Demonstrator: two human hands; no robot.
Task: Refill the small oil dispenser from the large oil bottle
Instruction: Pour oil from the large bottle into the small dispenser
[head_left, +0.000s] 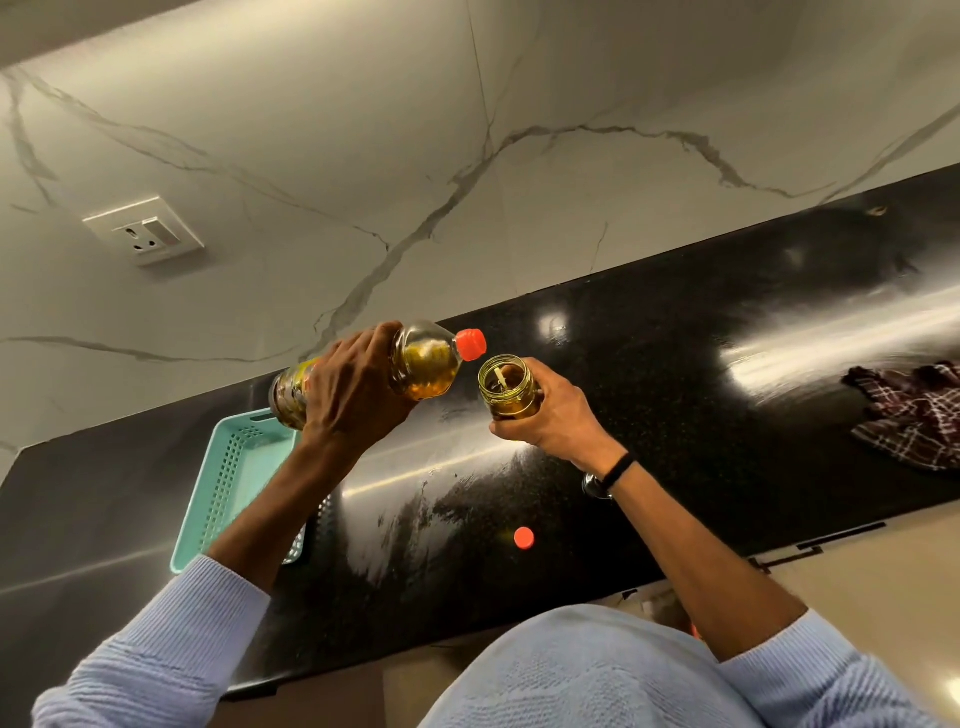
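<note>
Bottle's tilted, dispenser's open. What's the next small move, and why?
Probably bring the red top of the large oil bottle over the open mouth of the small oil dispenser, then tilt further. The left hand holds the bottle nearly level, its top beside the rim, not above it, and no oil is flowing. The right hand holds the dispenser tipped toward it.

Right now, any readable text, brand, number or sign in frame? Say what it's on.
No text can be read.
large oil bottle: its label is mostly under the left hand; the part that shows is too blurred to read.
small oil dispenser: no print shows.
wall socket: no legible marking.
</note>
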